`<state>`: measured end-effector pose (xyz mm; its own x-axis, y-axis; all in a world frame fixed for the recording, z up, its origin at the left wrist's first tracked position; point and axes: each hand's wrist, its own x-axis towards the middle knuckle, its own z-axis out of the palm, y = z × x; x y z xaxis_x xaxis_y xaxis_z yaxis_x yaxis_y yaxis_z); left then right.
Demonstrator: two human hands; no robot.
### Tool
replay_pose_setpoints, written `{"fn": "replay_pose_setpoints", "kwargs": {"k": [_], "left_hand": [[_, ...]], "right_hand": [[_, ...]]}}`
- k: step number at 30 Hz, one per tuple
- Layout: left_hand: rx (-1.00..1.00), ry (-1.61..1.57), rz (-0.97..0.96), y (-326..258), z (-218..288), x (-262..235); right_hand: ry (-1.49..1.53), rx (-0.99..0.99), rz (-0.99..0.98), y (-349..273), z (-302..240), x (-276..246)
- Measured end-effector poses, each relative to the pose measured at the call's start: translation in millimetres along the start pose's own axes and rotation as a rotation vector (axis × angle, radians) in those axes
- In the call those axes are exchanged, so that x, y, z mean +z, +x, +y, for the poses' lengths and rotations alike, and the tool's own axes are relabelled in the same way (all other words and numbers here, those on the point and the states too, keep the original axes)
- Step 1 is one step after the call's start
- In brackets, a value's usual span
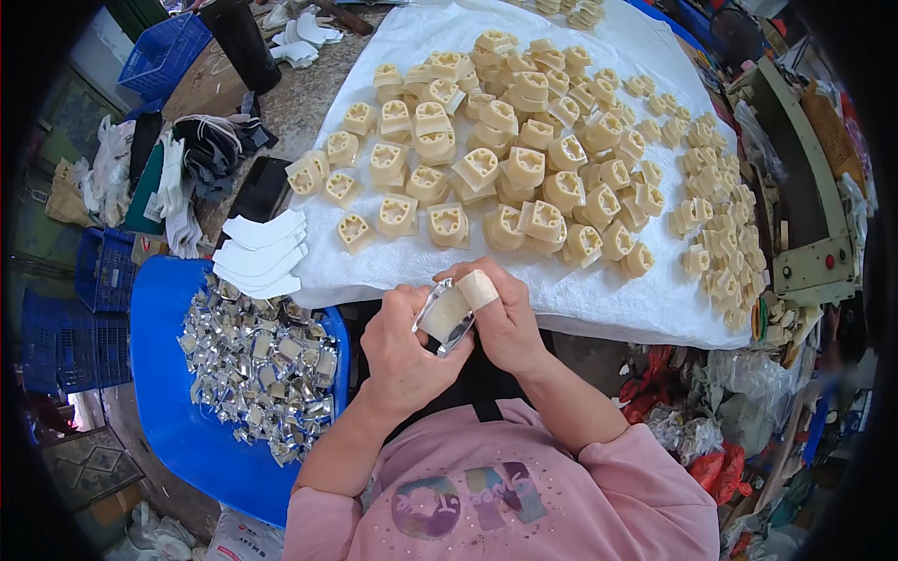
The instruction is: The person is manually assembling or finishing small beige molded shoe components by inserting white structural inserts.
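Note:
In front of my body, near the table's front edge, both hands grip one small shiny silver piece with a cream middle. My left hand closes on its left side and lower edge. My right hand pinches it from the right, and a cream-coloured wrap covers one of that hand's digits. Just beyond, many cream moulded pieces with hollowed tops stand on the white cloth. To the left, a blue tub holds a heap of small silver-and-cream pieces.
Curved white sheets lie stacked at the cloth's left corner, beside a black flat object. A dark cylinder stands farther back. Smaller cream pieces crowd the cloth's right side, near a greenish metal machine frame. Plastic bags lie at right.

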<state>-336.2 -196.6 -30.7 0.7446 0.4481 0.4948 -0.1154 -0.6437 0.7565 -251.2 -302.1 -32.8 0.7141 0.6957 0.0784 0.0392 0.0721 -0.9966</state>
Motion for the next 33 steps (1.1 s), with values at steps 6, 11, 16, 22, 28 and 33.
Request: {"fn": "replay_pose_setpoints", "kwargs": {"k": [6, 11, 16, 22, 28, 33], "left_hand": [[-0.093, -0.025, 0.042, -3, 3, 3], [0.047, 0.118, 0.140, -6, -3, 6], [0.072, 0.161, 0.148, -6, -10, -1], [-0.188, -0.022, 0.180, -15, -45, -37], [-0.339, 0.507, 0.207, -65, -91, -124], [-0.432, 0.703, 0.347, -71, -92, -151]], "right_hand": [[0.767, 0.125, -0.114, 0, 7, 5], [0.144, 0.039, -0.039, -1, 1, 8], [-0.289, -0.119, 0.056, 5, 1, 18], [-0.267, -0.313, -0.187, 31, 3, 19], [-0.568, -0.430, -0.315, 72, -16, 54], [-0.918, -0.518, -0.347, 108, -1, 79]]}}
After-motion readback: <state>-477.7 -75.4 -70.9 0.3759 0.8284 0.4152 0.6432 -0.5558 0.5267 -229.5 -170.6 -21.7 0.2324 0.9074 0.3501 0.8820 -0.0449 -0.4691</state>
